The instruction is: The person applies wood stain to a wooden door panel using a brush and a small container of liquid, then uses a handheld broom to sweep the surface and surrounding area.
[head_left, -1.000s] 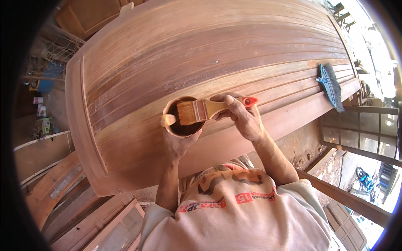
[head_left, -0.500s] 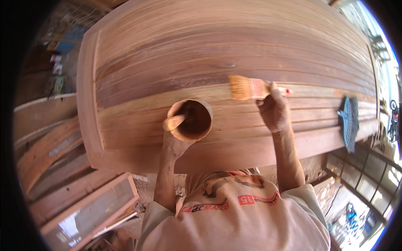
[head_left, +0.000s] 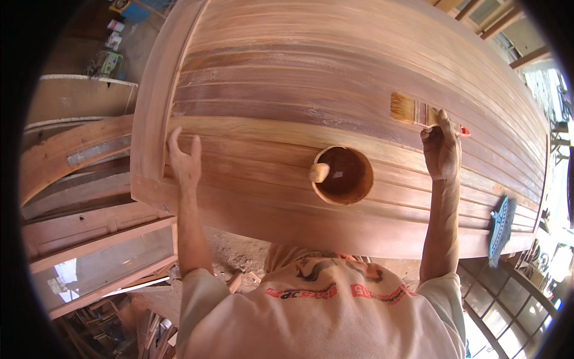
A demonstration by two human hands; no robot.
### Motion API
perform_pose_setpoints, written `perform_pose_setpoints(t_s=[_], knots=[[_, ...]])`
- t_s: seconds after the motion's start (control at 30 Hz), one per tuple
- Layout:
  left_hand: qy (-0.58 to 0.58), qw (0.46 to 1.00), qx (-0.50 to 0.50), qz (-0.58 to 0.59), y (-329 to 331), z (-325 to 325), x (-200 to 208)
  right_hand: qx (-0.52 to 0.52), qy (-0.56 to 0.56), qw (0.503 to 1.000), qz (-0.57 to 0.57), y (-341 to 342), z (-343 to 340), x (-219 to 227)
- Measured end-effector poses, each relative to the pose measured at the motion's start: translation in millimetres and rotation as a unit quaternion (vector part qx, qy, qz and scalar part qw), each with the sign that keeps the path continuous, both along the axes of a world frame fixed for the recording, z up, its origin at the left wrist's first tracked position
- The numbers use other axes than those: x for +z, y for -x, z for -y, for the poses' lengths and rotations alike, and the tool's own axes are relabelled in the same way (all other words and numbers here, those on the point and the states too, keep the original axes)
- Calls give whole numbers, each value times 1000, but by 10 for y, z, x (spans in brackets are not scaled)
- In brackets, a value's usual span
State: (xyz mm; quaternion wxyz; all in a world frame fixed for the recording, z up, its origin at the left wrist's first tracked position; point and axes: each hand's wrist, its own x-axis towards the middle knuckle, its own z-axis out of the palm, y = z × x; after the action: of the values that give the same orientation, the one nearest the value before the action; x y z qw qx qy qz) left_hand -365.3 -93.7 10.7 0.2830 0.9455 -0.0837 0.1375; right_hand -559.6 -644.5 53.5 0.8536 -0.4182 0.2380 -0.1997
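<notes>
A large wooden door panel with long parallel grooves lies flat in front of me. Near its left end my left hand hovers empty, fingers apart and curved. My right hand grips a paintbrush by its handle, the wide bristles pointing left over the boards. Between the two hands stands a round bucket with dark reddish-brown liquid inside. A stick with a pale wooden end leans on the bucket's left rim.
A blue broom head with dark bristles lies at the panel's right near corner. Curved wooden pieces and a glazed wooden frame are stacked at the left. Wood scraps litter the lower left; a paned frame stands lower right.
My left hand has let go of the bucket, which now rests on the panel, and has moved left. The brush remains in my right hand. The view has turned.
</notes>
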Motion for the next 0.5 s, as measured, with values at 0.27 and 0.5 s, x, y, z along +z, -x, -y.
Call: perform_pose_setpoints(t_s=[0.27,0.5], knots=[[-155,980,126,18,-950,-710,-364,195,264,943,-60,-1637,-754,360],[-147,979,138,-2,-919,-612,-244,290,479,823,-99,-3162,-1790,265]])
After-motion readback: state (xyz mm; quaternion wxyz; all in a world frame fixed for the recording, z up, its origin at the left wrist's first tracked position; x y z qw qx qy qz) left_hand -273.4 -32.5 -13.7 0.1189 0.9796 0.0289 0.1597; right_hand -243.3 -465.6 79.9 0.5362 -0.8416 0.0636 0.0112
